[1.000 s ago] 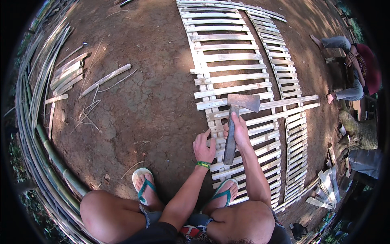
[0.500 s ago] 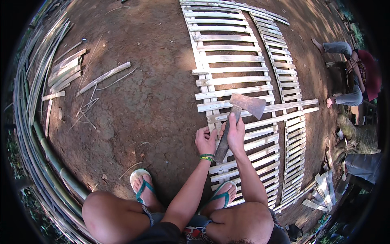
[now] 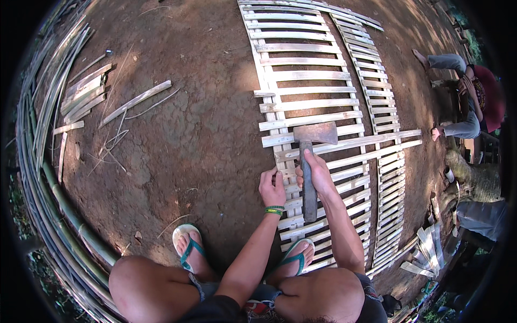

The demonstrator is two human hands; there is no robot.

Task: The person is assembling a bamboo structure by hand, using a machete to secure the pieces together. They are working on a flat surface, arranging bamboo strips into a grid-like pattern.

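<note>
My right hand [image 3: 319, 173] is wrapped round the dark handle of a hatchet [image 3: 309, 188]. The hatchet's rusty, wide blade points right, above the slats. Beside it, my left hand [image 3: 272, 187] is closed at the left edge of a pale bamboo slat frame [image 3: 282, 155]. Its fingertips are pressed together against the rail; whatever they pinch is too small to make out. A green and yellow band circles that wrist. The frame lies flat on the ground, its crosspieces laid across long rails.
Long bamboo poles [image 3: 60, 195] line the left side. Split bamboo pieces [image 3: 85, 92] and a loose strip [image 3: 137, 102] lie at far left. A second slatted panel [image 3: 389, 202] adjoins on the right. Another person [image 3: 467, 99] sits at right, near a log [image 3: 474, 180] and bamboo offcuts [image 3: 429, 250].
My right hand has swung the hatchet: its head has shifted left and the handle's lower end right, so it now stands nearly straight. My left hand has barely moved.
</note>
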